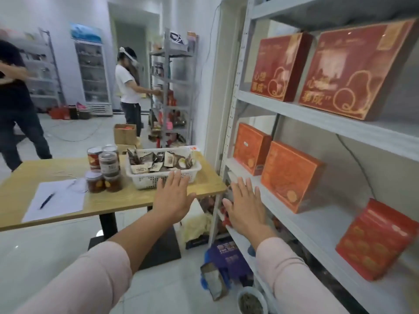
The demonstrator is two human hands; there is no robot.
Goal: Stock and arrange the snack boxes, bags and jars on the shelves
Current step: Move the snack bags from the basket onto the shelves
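Note:
My left hand (173, 196) and my right hand (246, 203) are both stretched out flat, fingers apart, holding nothing. The left hovers at the near right corner of a wooden table (113, 198), just in front of a white basket (156, 177) filled with dark snack bags. Several clear jars (105, 168) with red and brown contents stand stacked left of the basket. The right hand is by the front edge of the grey shelf unit (317, 118). Two red boxes (349, 69) stand on the upper shelf, three orange boxes (290, 175) on the middle shelf.
Paper and a pen (56, 198) lie on the table's left. On the floor under the shelves are a blue box (226, 257), a bag and a bowl (251, 300). Two other people (129, 87) work farther back near another rack and a cardboard box (124, 132).

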